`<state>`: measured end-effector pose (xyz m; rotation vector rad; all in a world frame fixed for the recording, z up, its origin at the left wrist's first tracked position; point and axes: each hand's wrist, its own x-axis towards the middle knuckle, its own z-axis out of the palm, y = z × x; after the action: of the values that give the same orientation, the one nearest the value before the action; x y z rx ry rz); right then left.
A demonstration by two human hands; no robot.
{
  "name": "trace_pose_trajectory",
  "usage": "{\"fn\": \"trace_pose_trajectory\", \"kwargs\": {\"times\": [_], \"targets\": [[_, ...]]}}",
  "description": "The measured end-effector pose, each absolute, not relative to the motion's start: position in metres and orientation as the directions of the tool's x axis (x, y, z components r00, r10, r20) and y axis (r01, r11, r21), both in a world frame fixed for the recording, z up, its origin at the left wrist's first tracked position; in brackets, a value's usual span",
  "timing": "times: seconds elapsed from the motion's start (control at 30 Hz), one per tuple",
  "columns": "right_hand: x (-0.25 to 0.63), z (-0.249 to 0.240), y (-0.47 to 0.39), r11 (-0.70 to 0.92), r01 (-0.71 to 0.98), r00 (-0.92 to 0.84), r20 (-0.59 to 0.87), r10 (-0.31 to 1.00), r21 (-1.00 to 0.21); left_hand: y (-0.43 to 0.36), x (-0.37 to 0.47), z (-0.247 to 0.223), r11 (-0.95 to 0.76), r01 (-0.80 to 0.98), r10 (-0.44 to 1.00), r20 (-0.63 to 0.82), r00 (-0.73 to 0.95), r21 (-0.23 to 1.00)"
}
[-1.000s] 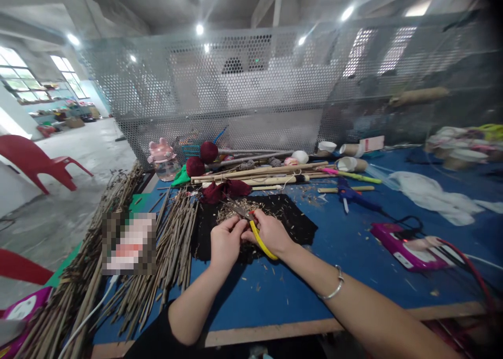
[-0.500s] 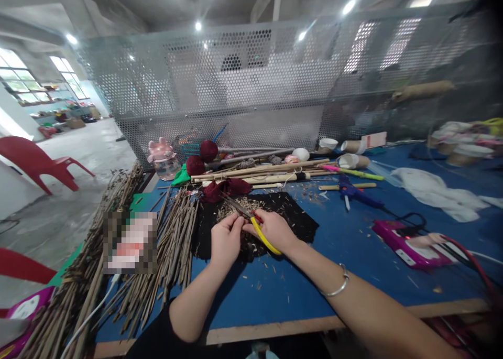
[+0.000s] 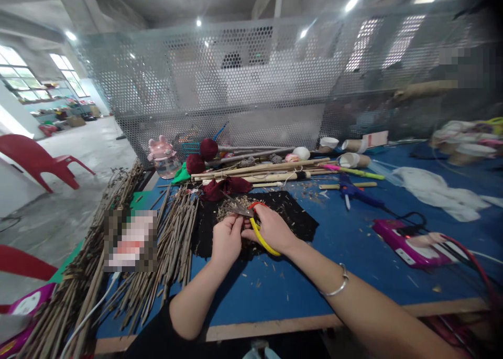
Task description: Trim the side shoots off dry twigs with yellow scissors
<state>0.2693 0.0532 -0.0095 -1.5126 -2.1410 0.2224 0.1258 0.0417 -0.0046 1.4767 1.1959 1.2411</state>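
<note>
My right hand (image 3: 273,228) is closed around scissors (image 3: 265,240) with yellow and red handles. The blades point away to the left and are parted, close to the fingertips of my left hand (image 3: 227,239). Thumb and forefinger of that left hand are pinched together; what they hold, if anything, is too small to make out. Beneath both hands lies a black cloth (image 3: 301,218) strewn with a heap of small cut stem pieces (image 3: 225,208). A dark red cloth (image 3: 226,187) is bunched just behind the heap.
Left of the cloth lie many dry sticks (image 3: 173,238) and a pixelated device on a white cable. Behind are wooden rods (image 3: 271,167), dark red balls (image 3: 209,149) and a pink bottle (image 3: 162,157). To the right sit a blue glue gun (image 3: 356,195) and a purple power strip (image 3: 408,243).
The scissors have opened wider, with the red handle lifted away from the yellow one. Both hands stay in nearly the same place over the black cloth.
</note>
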Motion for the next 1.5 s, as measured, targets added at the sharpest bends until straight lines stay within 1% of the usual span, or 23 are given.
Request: {"fn": "trace_pose_trajectory", "kwargs": {"times": [0.17,0.33,0.43,0.57,0.7,0.8,0.87,0.97,1.07,1.13,1.27,1.5], "targets": [[0.271,-0.013,0.052,0.287,0.856,-0.205,0.228,0.952,-0.431,0.040,0.126,-0.005,-0.200,0.165,0.979,0.192,0.061,0.966],[0.271,-0.010,0.053,0.240,0.891,-0.177,0.192,0.965,-0.385,0.040,0.124,-0.005,-0.230,0.224,0.973,0.225,0.047,0.947],[0.271,-0.008,0.053,0.226,0.905,-0.174,0.171,0.970,-0.360,0.041,0.123,-0.009,-0.225,0.248,0.974,0.221,0.046,0.942],[0.272,-0.008,0.054,0.218,0.904,-0.171,0.157,0.973,-0.367,0.043,0.124,-0.014,-0.190,0.230,0.982,0.187,0.035,0.955],[0.273,-0.010,0.056,0.197,0.915,-0.153,0.148,0.977,-0.352,0.044,0.125,-0.012,-0.118,0.139,0.993,0.114,0.033,0.983],[0.273,-0.010,0.056,0.221,0.916,-0.165,0.188,0.968,-0.335,0.045,0.126,-0.009,-0.053,0.062,0.999,0.052,0.008,0.997],[0.272,-0.009,0.054,0.258,0.902,-0.187,0.226,0.956,-0.347,0.045,0.127,-0.007,-0.032,0.032,0.999,0.032,-0.007,0.999],[0.271,-0.006,0.052,0.292,0.883,-0.213,0.241,0.947,-0.367,0.045,0.127,-0.008,-0.060,0.077,0.998,0.061,-0.010,0.995],[0.269,-0.005,0.052,0.280,0.886,-0.208,0.223,0.952,-0.370,0.045,0.126,-0.010,-0.121,0.187,0.992,0.122,0.003,0.975],[0.269,-0.005,0.052,0.270,0.887,-0.199,0.217,0.956,-0.375,0.045,0.125,-0.011,-0.157,0.222,0.987,0.157,0.016,0.962],[0.271,-0.008,0.054,0.291,0.877,-0.216,0.227,0.950,-0.382,0.046,0.125,-0.014,-0.205,0.219,0.979,0.197,0.057,0.954],[0.270,-0.009,0.056,0.364,0.864,-0.281,0.267,0.922,-0.349,0.046,0.126,-0.015,-0.168,0.131,0.982,0.154,0.109,0.977]]}}
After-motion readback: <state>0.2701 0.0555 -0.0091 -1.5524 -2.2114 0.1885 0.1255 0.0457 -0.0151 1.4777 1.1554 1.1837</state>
